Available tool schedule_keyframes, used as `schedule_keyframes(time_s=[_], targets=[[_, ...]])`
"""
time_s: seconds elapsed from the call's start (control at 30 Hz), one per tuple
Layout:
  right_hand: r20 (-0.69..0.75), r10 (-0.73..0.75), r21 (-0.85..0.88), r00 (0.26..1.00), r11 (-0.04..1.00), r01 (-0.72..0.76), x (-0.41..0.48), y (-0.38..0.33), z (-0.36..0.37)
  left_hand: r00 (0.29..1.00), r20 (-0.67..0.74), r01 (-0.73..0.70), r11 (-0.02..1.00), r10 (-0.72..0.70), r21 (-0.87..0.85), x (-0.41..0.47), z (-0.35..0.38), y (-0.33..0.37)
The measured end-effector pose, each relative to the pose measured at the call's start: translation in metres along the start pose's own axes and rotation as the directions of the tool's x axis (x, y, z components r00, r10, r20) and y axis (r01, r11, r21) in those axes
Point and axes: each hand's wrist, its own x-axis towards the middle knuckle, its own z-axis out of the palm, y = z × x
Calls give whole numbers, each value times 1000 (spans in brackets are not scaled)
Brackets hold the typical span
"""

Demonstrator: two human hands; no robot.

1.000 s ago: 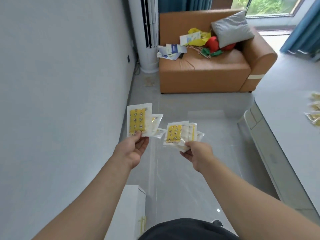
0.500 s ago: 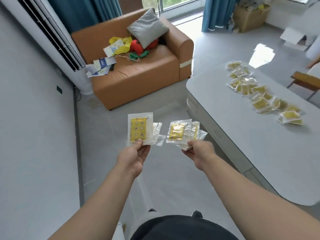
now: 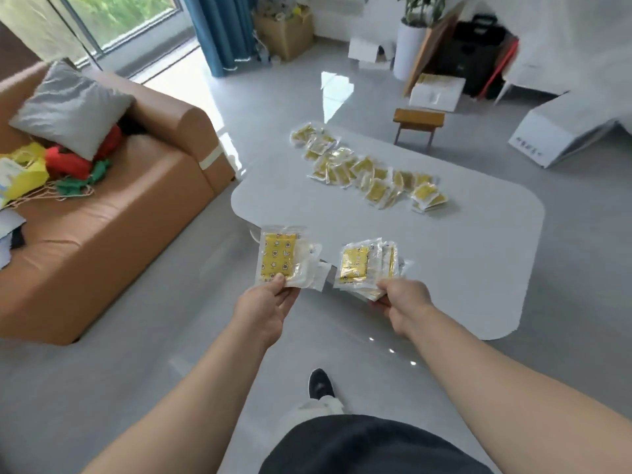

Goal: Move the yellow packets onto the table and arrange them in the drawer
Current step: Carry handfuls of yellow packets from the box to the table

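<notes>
now we are swinging round to the bench (image 3: pixel 478 268) for unloading.
left grip (image 3: pixel 263 309) and right grip (image 3: pixel 405 304) are pinching yellow packets (image 3: pixel 278 256).

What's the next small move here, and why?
Likely step closer and set both bunches of yellow packets on the table's bare near end. The left hand pinches the left bunch and the right hand the right bunch, in the air by that end; a row of packets already lies farther along it.
</notes>
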Motion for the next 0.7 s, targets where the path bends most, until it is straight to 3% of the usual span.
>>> schedule_keyframes(time_s=[0.33, 0.7], targets=[[-285, 66, 270, 956, 963, 14, 47, -53, -30, 977, 151, 95, 941, -151, 323, 83, 124, 16], [-358, 209, 405, 910, 913, -51, 157, -110, -79, 963, 85, 193, 875, -255, 444, 158, 258, -27]])
